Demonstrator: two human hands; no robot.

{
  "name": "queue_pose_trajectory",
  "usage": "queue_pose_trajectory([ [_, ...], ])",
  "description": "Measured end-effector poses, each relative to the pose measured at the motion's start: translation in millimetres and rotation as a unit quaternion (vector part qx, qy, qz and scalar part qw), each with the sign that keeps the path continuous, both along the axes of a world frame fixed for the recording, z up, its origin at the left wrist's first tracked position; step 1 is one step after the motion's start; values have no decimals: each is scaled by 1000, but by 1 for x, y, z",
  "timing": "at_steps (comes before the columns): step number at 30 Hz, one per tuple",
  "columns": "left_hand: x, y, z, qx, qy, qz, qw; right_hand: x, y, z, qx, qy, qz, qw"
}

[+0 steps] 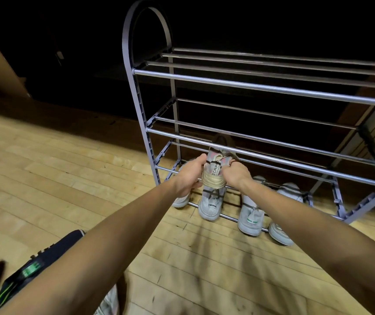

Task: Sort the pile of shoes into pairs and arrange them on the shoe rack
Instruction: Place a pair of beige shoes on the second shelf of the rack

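Pale wooden floorboards (45,178) run under a grey tubular shoe rack (261,87) set against a very dark background. Both hands are closed round one light-coloured sneaker (214,169), the left hand (190,176) on its near side, the right hand (238,173) on the other, heel toward the person and toe pushed between the lower rails. It looks light and soft in the upper, stiffer at the sole, so the heel and sides seem the sure hold. Four pale shoes (250,217) sit on the bottom tier. Its toe is hidden behind the bars; dark shoes (34,267) at lower left are partly cut off.
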State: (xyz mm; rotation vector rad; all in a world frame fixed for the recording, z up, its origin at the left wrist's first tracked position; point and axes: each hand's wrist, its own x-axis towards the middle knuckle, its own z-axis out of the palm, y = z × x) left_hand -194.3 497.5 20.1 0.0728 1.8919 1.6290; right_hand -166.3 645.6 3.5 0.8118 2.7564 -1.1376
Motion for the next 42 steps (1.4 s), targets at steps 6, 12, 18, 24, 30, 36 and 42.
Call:
queue_pose_trajectory([
  [6,16,-21,35,-36,65,42,996,16,-6,17,26,61,8,998],
  [12,42,-88,46,-94,93,75,988,47,-42,29,-25,120,91,988],
  [18,90,-182,9,-196,74,135,968,66,-96,16,-95,90,184,974],
  [24,112,-249,-14,-177,17,239,955,69,-135,-11,-213,-21,233,949],
  [30,154,-290,-70,-220,-30,304,926,86,-173,-41,-195,-97,288,933],
  [36,178,-318,-99,-227,-66,312,920,111,-205,-67,-189,-135,313,921],
  [42,189,-325,-136,-282,-93,275,915,136,-217,-106,-236,-166,272,918],
])
